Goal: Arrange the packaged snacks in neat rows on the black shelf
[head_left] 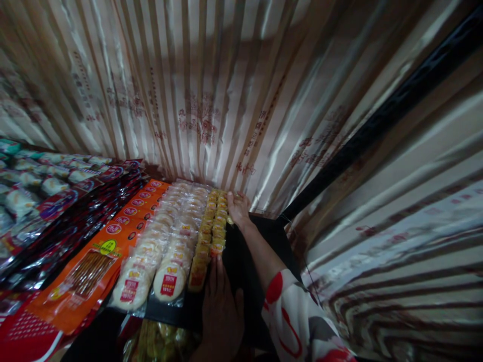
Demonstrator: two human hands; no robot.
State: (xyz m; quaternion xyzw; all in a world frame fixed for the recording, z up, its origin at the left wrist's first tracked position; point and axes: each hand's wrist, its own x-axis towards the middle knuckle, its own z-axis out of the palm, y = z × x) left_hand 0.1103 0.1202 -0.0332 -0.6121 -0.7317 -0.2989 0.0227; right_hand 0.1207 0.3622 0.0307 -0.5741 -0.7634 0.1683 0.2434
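Observation:
My left hand [222, 306] lies palm down with its fingers stretched out, their tips touching the near end of a row of small yellow snack packets [218, 234]. Farther back, my right hand [238, 207] bends around the far end of that same row, with bits of yellow wrapper showing by its fingers; part of its grip is hidden. A second row of yellow packets [199, 271] runs alongside on the left. Beyond it stand two rows of round white rice crackers [168, 281] in clear wrappers, overlapping one another. All of them lie on a black surface [256, 281].
Left of the crackers are overlapping orange snack bags [86, 276] and dark-wrapped packs [75, 211]. A red basket [26, 327] sits at lower left. Pleated printed sheeting [211, 90] hangs behind. A black pole [358, 136] slants up to the right. More yellowish packets [162, 342] lie below the edge.

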